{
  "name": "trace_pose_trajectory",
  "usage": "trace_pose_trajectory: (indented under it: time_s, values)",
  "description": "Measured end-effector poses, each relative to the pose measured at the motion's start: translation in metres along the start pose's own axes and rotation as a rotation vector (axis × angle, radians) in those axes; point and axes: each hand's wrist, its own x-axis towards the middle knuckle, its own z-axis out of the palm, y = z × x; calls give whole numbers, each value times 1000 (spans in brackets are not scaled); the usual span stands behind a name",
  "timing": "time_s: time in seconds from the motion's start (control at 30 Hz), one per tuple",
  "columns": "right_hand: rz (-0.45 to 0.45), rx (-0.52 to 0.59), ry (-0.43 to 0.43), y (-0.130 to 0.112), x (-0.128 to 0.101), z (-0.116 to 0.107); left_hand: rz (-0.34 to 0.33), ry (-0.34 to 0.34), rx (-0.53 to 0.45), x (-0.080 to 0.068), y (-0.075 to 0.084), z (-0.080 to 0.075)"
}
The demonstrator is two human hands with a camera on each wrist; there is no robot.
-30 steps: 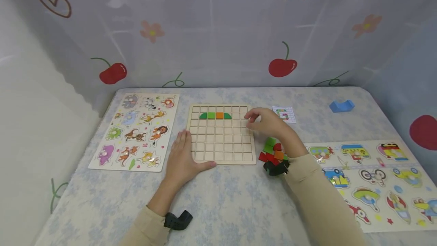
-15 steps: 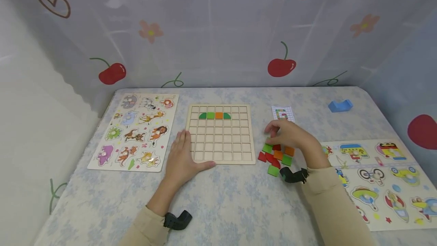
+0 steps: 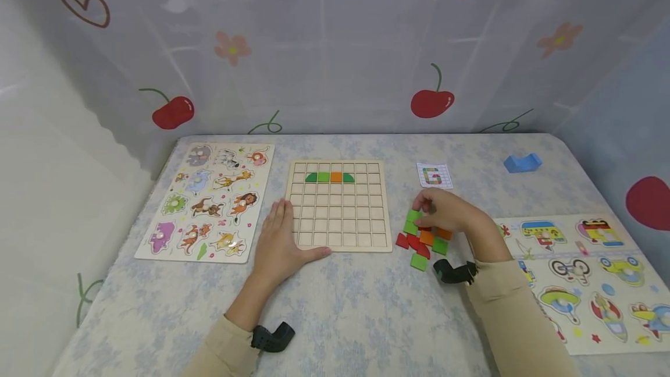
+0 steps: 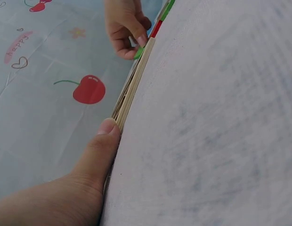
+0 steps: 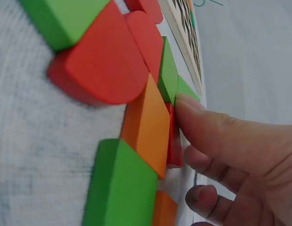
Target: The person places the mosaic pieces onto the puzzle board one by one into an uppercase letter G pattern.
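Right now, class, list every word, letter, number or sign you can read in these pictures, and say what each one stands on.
"G": a block letter drawn in coloured squares on the small grid card.
"happy": pink script on the curtain, left wrist view.
Animal puzzle board and vehicle puzzle board: pictures only; any lettering is too small to read.

The right hand (image 3: pixel 445 214) hides some coloured blocks (image 3: pixel 424 240).

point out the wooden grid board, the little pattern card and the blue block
wooden grid board (image 3: pixel 339 220): head view, on bare cells near its middle
pattern card (image 3: pixel 434 175): head view, on the card's middle
blue block (image 3: pixel 522 162): head view, on its top face
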Motion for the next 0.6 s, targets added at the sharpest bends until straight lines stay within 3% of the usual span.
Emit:
trace_pose_trajectory:
  time_s: [0.37,0.6]
  values:
    - [-38,90,26,7,4,3,-2,-1,2,-1,0,0]
    - [-88,146,96,8,10,3,-6,-3,-14,-1,1,-1]
